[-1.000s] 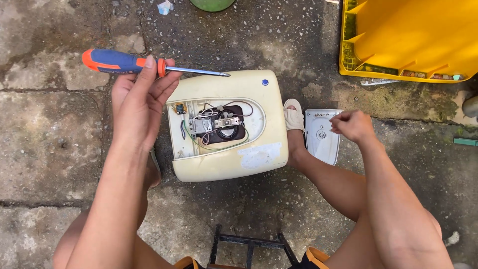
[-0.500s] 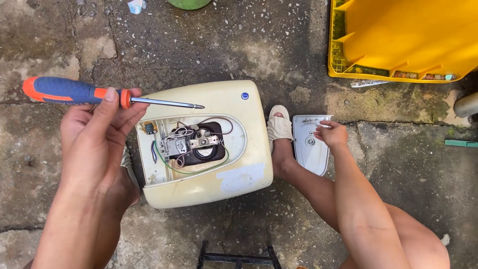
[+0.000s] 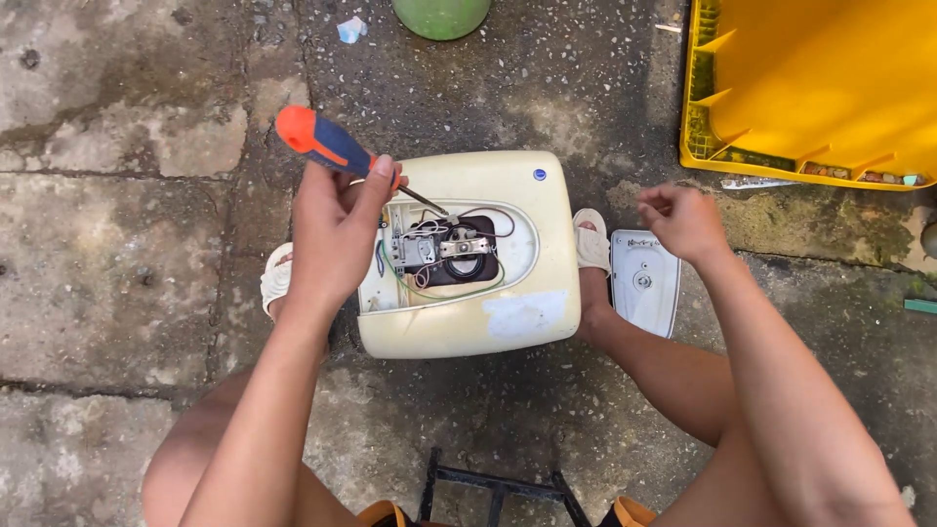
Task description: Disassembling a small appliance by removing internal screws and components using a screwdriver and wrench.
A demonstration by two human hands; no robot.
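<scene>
Knees and forearms are filling the bottom of the head view, with a dark metal frame sitting on the concrete floor between the legs. Left hand is wrapping closed around a screwdriver with an orange and blue handle, shaft tip angling down into the open compartment of a cream-coloured appliance housing lying on the floor between the feet. Wiring and a small metal part are showing inside that oval opening. Right hand is hovering just right of the housing, fingers curling loosely; cannot tell if it is pinching anything small. Directly below that hand, a white cover plate is lying flat on the floor, just beside the right foot in a pale sandal. Farther out, a yellow plastic crate is sitting at top right, and a green round object is poking in at the top edge, with a scrap of pale litter near it.
</scene>
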